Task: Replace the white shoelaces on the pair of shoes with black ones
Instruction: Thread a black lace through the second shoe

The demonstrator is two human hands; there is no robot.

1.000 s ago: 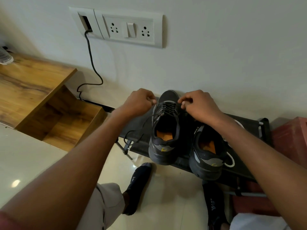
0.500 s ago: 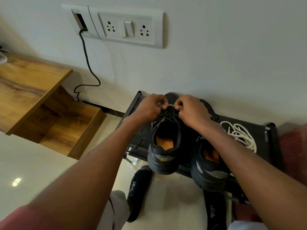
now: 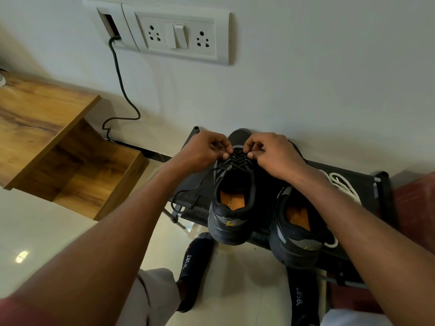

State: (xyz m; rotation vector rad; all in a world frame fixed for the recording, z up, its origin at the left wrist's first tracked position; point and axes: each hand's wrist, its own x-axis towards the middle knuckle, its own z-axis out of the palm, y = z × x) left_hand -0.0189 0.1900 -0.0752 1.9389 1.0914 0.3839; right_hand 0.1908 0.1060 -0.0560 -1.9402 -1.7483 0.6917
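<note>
Over the left shoe [image 3: 231, 196] near its toe, the left hand [image 3: 202, 152] and right hand [image 3: 274, 156] each pinch the black lace [image 3: 239, 161] with curled fingers; best to pull both sides evenly so the crossings sit flat, and mind the loose end trailing off left. Both shoes sit on the rack [image 3: 367, 182], orange insoles inside, the right shoe [image 3: 297, 234] looking unlaced, white laces [image 3: 342, 184] heaped beside it.

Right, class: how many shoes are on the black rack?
2. The left shoe sits mid-rack, both hands working its black lace. The right shoe stands beside it, under the right forearm. None appear hidden.
</note>
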